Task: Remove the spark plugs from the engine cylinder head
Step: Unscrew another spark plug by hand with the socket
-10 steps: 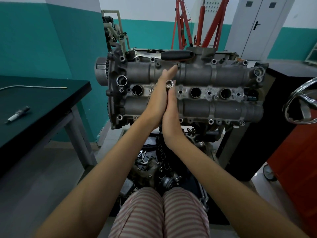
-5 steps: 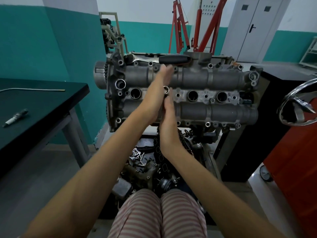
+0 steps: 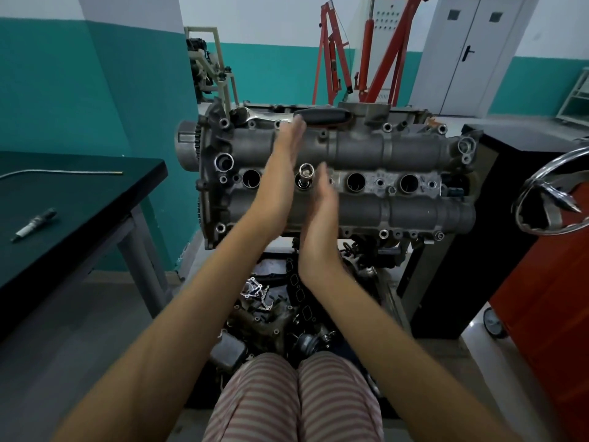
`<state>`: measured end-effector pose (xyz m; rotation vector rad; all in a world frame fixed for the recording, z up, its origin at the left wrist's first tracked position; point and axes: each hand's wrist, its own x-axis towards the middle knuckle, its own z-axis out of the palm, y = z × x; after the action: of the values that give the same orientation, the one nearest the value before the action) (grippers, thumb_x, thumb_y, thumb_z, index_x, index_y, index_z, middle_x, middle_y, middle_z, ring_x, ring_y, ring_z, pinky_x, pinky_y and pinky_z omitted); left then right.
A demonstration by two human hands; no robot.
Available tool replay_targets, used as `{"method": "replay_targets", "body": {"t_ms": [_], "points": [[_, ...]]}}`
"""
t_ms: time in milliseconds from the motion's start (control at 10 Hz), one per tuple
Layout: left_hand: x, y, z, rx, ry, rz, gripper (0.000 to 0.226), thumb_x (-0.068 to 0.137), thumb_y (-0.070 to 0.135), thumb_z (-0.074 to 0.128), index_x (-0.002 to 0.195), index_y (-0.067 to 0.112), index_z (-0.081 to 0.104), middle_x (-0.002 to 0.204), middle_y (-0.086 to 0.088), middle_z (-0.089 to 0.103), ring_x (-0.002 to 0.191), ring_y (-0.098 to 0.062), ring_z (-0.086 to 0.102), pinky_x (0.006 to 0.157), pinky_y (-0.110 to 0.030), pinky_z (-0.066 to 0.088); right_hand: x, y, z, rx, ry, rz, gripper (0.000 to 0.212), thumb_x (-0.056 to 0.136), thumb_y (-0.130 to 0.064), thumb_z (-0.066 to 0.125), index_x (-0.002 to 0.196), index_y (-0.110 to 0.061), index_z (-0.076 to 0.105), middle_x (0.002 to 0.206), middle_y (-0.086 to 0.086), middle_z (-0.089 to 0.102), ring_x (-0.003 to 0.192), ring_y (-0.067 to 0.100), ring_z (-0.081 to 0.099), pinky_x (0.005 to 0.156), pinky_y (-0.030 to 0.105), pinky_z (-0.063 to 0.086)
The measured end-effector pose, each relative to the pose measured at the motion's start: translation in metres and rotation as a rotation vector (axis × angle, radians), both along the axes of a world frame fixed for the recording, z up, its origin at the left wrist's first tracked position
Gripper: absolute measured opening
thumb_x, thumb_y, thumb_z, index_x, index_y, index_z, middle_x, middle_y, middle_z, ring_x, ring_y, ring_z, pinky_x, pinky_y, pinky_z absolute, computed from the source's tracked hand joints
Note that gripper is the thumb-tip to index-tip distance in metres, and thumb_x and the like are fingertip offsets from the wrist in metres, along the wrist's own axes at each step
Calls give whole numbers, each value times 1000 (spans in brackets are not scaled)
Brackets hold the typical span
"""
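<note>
- Two flat hands, ours, stand on either side of a socket (image 3: 306,172) that sticks out of the second plug well of the cylinder head (image 3: 350,154).
- Our left hand (image 3: 284,161) has its fingers straight and together, tips reaching up near the ratchet (image 3: 293,117); it holds nothing, and its palm side faces the socket.
- Our right hand (image 3: 320,215) is likewise flat and relaxed, fingers straight, just right of the socket; whether it touches the socket we cannot tell, as the fingers are blurred.
- Neither hand curls round anything.
- We see three other plug wells open and dark: one (image 3: 251,178) left of the socket, two (image 3: 356,182) (image 3: 409,183) to its right.
- Lying along the head's top edge is the ratchet, black grip to the right.
- On the dark table (image 3: 79,218) at our left lie one spark plug (image 3: 33,224) and, well apart from it, a thin bent rod (image 3: 63,172).
- Below the head sits a heap of loose engine parts (image 3: 271,314), just beyond our striped knees (image 3: 296,400).
- Behind the head stands a red hoist (image 3: 331,55).
</note>
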<state>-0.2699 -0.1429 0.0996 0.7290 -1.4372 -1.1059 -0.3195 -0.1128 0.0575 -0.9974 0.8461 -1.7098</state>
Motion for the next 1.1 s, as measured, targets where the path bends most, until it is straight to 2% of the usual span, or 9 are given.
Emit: {"method": "replay_targets", "body": {"t_ms": [100,200,300,400,500,600,800,1000,1100], "points": [[-5,-1,1,-16,-123,-83,48,102,37,22,144,17,33,147,8,36,131,2,34,108,-17,26,15,5,0,-206,84,-108,54,99,-36,27,148,-16,18,154,-2,20,137,5,23,115,32,19],[-4,14,-20,12,-79,-91,42,103,34,23,140,21,38,138,16,45,120,14,40,99,-8,34,8,-3,27,-3,798,-172,51,100,-39,24,143,-12,26,150,0,27,121,-15,35,105,10,19],[0,32,-41,12,-33,-25,43,102,39,18,136,29,43,135,16,50,124,8,42,103,-15,35,-2,0,61,43,202,-107,51,98,-43,23,141,-16,32,145,-9,32,129,-2,32,102,18,19],[-3,25,-34,45,-10,3,46,101,45,17,134,31,46,136,15,50,125,6,41,102,-19,37,-7,-18,52,-90,-39,-8,27,98,-42,25,104,-26,47,111,-14,43,106,-1,37,103,26,19],[-6,9,-6,25,-64,43,53,99,51,13,146,29,26,150,16,26,132,10,20,111,-21,22,4,-2,15,-59,56,1,61,93,-52,31,144,-17,29,150,-7,26,133,-1,23,112,29,20],[-3,0,9,-20,-113,-64,56,101,42,10,142,14,35,147,3,38,134,-4,33,115,-28,20,12,17,-10,-132,162,92,76,83,-53,30,148,-27,1,155,-11,3,138,-2,12,111,18,21],[0,21,-34,-26,-10,-103,49,102,38,14,145,20,31,148,9,36,131,5,33,108,-17,30,-1,-7,24,-115,242,-38,68,93,-50,30,147,-12,16,146,-4,35,127,-2,36,99,10,31],[2,21,-37,-39,41,14,71,85,59,19,146,24,25,150,14,28,125,15,31,95,2,26,-14,-11,41,-86,113,-29,57,100,-41,21,146,-8,17,151,-3,25,136,-3,20,100,9,13],[1,2,-8,-62,-4,-8,56,99,46,11,146,20,26,152,8,27,136,2,25,108,-12,20,1,5,-2,-79,123,24,64,93,-48,29,148,-20,13,152,-11,19,131,-11,24,105,11,20]]}}
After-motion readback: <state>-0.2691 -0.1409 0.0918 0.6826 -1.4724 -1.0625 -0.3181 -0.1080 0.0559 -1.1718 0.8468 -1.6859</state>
